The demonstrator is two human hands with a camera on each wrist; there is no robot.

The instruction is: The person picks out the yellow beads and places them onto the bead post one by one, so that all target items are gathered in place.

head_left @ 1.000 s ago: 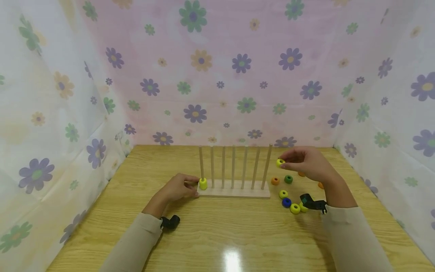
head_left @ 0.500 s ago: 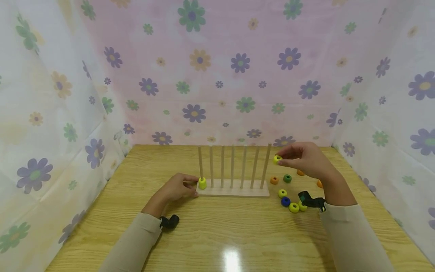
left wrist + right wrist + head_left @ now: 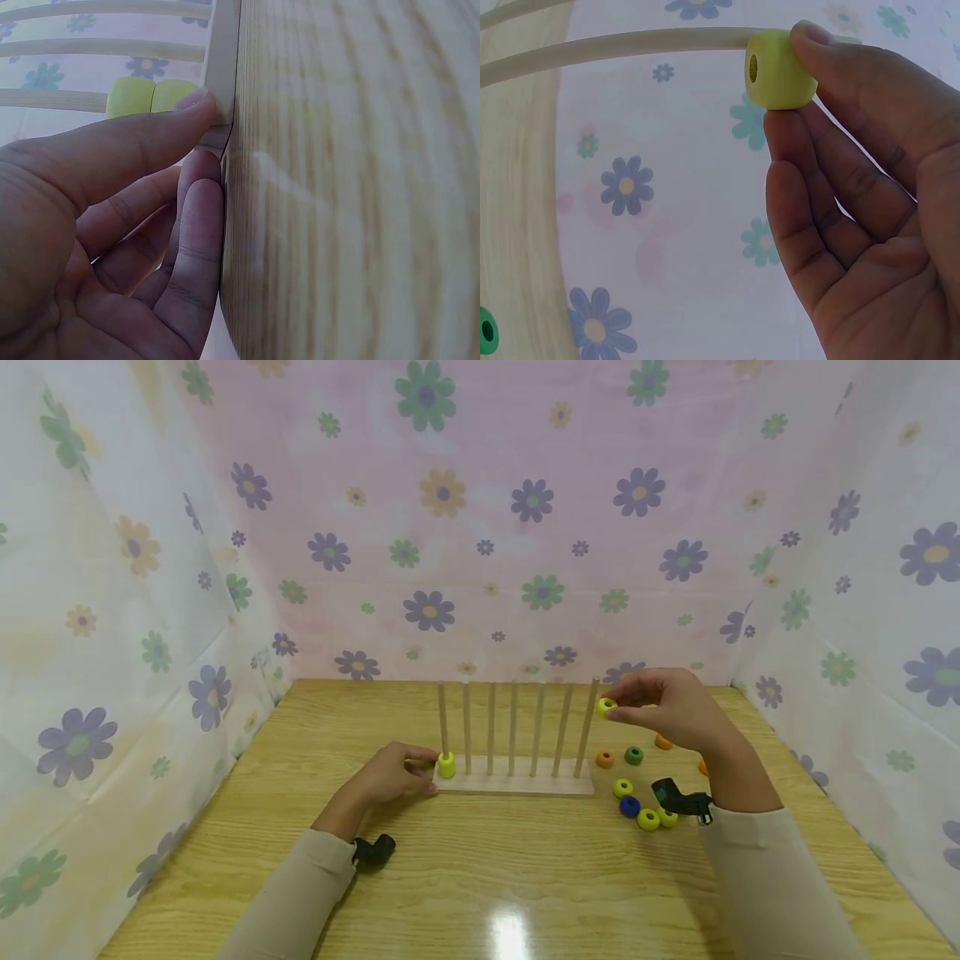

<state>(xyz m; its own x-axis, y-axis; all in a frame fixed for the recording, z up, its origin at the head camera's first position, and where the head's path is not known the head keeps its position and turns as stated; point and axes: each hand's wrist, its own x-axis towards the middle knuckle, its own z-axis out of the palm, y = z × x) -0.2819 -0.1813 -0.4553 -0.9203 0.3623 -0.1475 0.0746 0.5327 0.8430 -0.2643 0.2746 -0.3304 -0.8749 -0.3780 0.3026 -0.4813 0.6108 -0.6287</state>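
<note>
A pale wooden peg rack [image 3: 517,783] with several upright pegs stands mid-table. On its leftmost peg sit two stacked yellow beads [image 3: 133,96]. My left hand [image 3: 392,772] holds the left end of the rack's base, its thumb [image 3: 161,142] by the corner and fingertips close to the tabletop. Beside the top of the rightmost peg [image 3: 588,731], my right hand [image 3: 671,708] pinches a yellow bead [image 3: 780,71] between thumb and fingers. The bead's hole shows in the right wrist view. It appears level with the peg's upper part; whether they touch I cannot tell.
Loose beads lie right of the rack: orange [image 3: 605,760], green [image 3: 633,756], blue [image 3: 630,807] and several yellow [image 3: 648,819], with more orange [image 3: 663,741] near my right wrist. A flowered cloth [image 3: 487,527] encloses the wooden table [image 3: 450,877] at the back and sides.
My right hand has moved left and slightly up with the yellow bead, closer to the top of the rightmost peg. My left hand has stayed at the rack's end.
</note>
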